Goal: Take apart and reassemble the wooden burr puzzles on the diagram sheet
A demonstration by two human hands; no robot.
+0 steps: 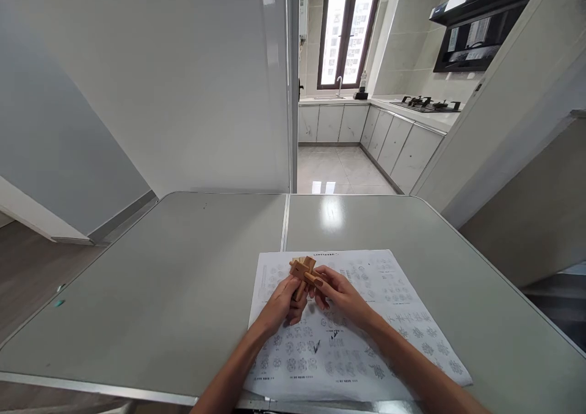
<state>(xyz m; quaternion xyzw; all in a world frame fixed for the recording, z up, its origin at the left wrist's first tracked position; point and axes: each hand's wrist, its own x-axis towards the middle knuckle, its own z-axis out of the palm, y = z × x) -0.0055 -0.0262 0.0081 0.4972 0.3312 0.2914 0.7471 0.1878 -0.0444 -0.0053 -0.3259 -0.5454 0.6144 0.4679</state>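
wood assembly (301, 270) held over upper half of printed sheet (329, 389), sheet on table (206, 292). left hand (282, 305) grasping its lower end, fingers curled; right hand (341, 293) pinching its right side (some fingertips hidden).

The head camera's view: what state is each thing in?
Wooden puzzle: pieces joined, held in both hands
Left hand: closed around its lower part
Right hand: fingers on its near side
Printed sheet: spread, marked with dark ticks
Cabinets: shut
Faucet: too small to tell
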